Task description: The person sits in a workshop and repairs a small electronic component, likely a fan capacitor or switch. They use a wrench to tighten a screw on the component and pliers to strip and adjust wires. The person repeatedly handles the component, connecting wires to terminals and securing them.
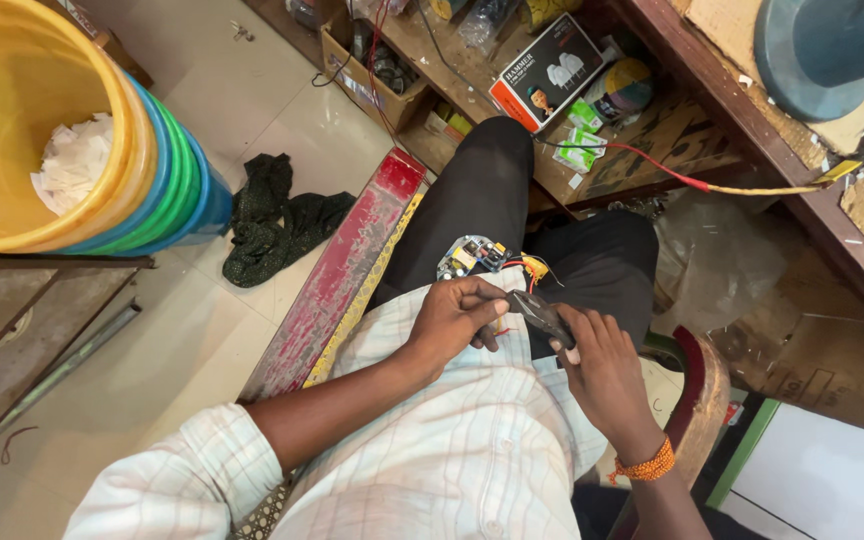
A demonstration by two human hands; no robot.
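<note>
Stack of plastic buckets (102, 130) is filling the upper left — yellow one on top, blue and green rims nested under it, white paper scraps lying inside. A wooden workbench shelf (652, 150) is running across the top right, cluttered with small boxes; an orange-and-white carton (549, 70) is leaning on it. A long red-painted plank (337, 275) is lying diagonally on the tiled floor beside the person's leg, and a dark green cloth (277, 215) is lying crumpled just left of it, near the buckets.

The person is sitting, dark trousers, pale checked shirt, both hands working over the lap.

Right hand (607, 375), orange thread band at the wrist, is gripping a dark pair of pliers (542, 315) — fingers curled closed round the handles, tool tip pointing toward the left hand.

Left hand (457, 315) is curled, fingertips pressed together and pinching thin red wires (500, 328) just at the plier tip; the exact contact point is hidden by the fingers.

A small circuit board (472, 257) is resting on the thigh just above the left hand, with red and yellow leads trailing from its right edge toward the hands.

A red-and-yellow cable (712, 186) is hanging from the bench — well apart from the hands.
</note>
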